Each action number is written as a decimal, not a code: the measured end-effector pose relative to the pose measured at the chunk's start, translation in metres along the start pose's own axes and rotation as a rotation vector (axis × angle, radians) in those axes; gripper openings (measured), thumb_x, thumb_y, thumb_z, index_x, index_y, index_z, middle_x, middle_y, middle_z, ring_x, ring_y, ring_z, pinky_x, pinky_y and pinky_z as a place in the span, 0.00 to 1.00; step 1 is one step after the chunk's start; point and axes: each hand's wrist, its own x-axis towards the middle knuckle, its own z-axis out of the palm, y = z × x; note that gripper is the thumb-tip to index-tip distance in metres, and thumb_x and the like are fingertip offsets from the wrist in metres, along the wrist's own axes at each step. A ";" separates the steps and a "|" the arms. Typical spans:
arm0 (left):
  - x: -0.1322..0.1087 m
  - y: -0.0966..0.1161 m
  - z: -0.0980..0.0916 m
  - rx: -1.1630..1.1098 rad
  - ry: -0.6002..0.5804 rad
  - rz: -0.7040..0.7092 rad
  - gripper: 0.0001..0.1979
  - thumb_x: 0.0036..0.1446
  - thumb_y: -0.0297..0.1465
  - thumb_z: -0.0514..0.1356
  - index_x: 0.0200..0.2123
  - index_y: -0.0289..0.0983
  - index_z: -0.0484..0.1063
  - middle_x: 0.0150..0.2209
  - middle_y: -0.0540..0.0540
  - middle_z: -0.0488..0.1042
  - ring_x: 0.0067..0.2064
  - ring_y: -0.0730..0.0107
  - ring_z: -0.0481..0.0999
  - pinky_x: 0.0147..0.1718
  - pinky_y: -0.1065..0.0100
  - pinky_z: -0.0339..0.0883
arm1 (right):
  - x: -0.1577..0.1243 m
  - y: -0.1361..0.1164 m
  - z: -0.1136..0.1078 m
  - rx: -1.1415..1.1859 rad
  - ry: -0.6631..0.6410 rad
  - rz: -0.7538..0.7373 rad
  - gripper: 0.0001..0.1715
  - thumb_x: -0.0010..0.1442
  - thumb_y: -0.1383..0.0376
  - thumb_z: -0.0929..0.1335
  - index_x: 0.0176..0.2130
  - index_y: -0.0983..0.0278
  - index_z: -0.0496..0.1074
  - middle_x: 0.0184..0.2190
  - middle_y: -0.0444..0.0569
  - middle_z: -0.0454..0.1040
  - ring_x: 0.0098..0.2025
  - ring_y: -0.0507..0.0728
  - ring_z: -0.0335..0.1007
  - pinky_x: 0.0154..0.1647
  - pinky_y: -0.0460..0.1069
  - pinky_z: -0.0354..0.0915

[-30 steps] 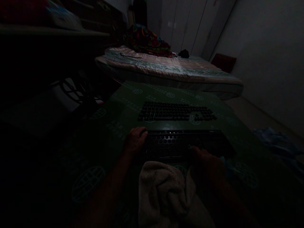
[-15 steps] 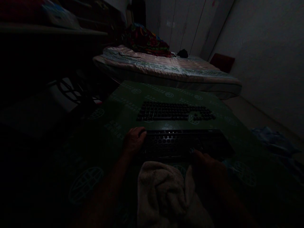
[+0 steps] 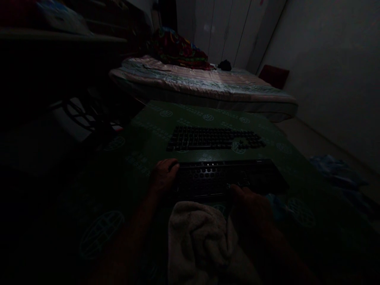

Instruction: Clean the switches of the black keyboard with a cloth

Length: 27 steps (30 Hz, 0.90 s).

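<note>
A black keyboard base (image 3: 208,180), its key holes bare, lies across the green table (image 3: 139,138). At its left end, my left hand (image 3: 163,174) is closed round the edge. Over the base's lower middle, my right hand (image 3: 252,204) has its fingers pinched together. A small pale bit shows at those fingertips, too dark to name. Behind the base, loose black keycaps (image 3: 204,137) lie set out in keyboard order. A crumpled greyish towel (image 3: 198,237) lies in front, close to my right wrist.
Beyond the table stands a bed (image 3: 208,85) with a flowered blanket (image 3: 178,49) piled on it. Right of my right hand lies a bluish crumpled item (image 3: 276,206). Bluish cloth (image 3: 335,170) lies low at the right. Shelving fills the dark left side.
My right hand has moved slightly left along the keyboard base. My left hand keeps its place at the left end. The whole view has shifted a little.
</note>
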 end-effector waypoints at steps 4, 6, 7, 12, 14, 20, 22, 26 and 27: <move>0.000 -0.001 0.000 -0.013 0.005 -0.003 0.16 0.53 0.39 0.50 0.39 0.39 0.73 0.44 0.44 0.75 0.47 0.61 0.71 0.49 0.60 0.64 | 0.000 0.010 0.000 -0.030 -0.011 -0.007 0.20 0.59 0.67 0.61 0.51 0.57 0.63 0.37 0.50 0.74 0.31 0.55 0.74 0.23 0.44 0.53; 0.001 -0.001 0.001 -0.017 0.010 0.000 0.16 0.53 0.39 0.50 0.39 0.40 0.73 0.44 0.45 0.76 0.47 0.61 0.71 0.49 0.60 0.64 | 0.000 0.015 0.001 -0.038 -0.014 0.001 0.19 0.59 0.67 0.61 0.51 0.57 0.63 0.38 0.50 0.74 0.32 0.55 0.74 0.23 0.44 0.54; 0.001 -0.001 0.001 -0.017 0.010 0.002 0.16 0.53 0.39 0.50 0.39 0.40 0.73 0.44 0.45 0.76 0.47 0.61 0.72 0.49 0.60 0.64 | 0.000 0.015 0.001 -0.040 -0.011 0.003 0.19 0.59 0.68 0.61 0.51 0.57 0.63 0.38 0.50 0.74 0.32 0.55 0.74 0.23 0.44 0.54; 0.001 0.000 0.000 -0.013 0.003 0.000 0.17 0.52 0.39 0.50 0.39 0.38 0.73 0.44 0.43 0.76 0.47 0.60 0.72 0.50 0.59 0.64 | 0.000 0.003 0.000 -0.034 -0.004 -0.023 0.19 0.59 0.68 0.61 0.50 0.56 0.64 0.36 0.49 0.74 0.30 0.55 0.75 0.22 0.44 0.53; 0.001 0.000 -0.001 -0.015 0.008 -0.001 0.16 0.52 0.38 0.51 0.39 0.38 0.73 0.44 0.44 0.76 0.47 0.60 0.72 0.50 0.59 0.64 | 0.000 0.002 -0.002 -0.031 0.001 -0.029 0.18 0.59 0.68 0.61 0.49 0.56 0.64 0.36 0.49 0.74 0.30 0.55 0.75 0.22 0.44 0.52; 0.000 0.000 0.000 -0.018 0.014 0.011 0.16 0.53 0.39 0.51 0.39 0.40 0.73 0.43 0.45 0.76 0.46 0.60 0.72 0.49 0.60 0.65 | -0.004 0.027 -0.001 -0.028 0.013 0.027 0.15 0.61 0.67 0.60 0.48 0.58 0.65 0.36 0.49 0.75 0.33 0.55 0.74 0.23 0.45 0.52; 0.000 -0.002 0.001 -0.015 0.016 0.009 0.16 0.53 0.39 0.51 0.39 0.40 0.73 0.43 0.45 0.76 0.46 0.60 0.72 0.49 0.60 0.65 | -0.006 0.032 0.001 -0.023 0.016 0.047 0.15 0.62 0.66 0.58 0.48 0.58 0.65 0.36 0.49 0.74 0.32 0.55 0.74 0.23 0.45 0.52; 0.001 -0.003 0.002 -0.014 0.015 0.002 0.16 0.52 0.39 0.51 0.39 0.39 0.73 0.44 0.45 0.76 0.47 0.60 0.72 0.49 0.60 0.64 | -0.006 0.029 0.004 -0.027 0.003 0.032 0.16 0.61 0.66 0.60 0.49 0.57 0.63 0.36 0.48 0.74 0.31 0.55 0.74 0.23 0.45 0.52; 0.001 -0.003 0.002 -0.014 0.013 -0.002 0.16 0.52 0.39 0.51 0.39 0.39 0.73 0.44 0.44 0.76 0.47 0.61 0.72 0.49 0.60 0.64 | -0.006 0.028 0.005 -0.029 0.006 0.025 0.17 0.61 0.67 0.60 0.50 0.57 0.63 0.36 0.48 0.74 0.31 0.55 0.74 0.23 0.45 0.52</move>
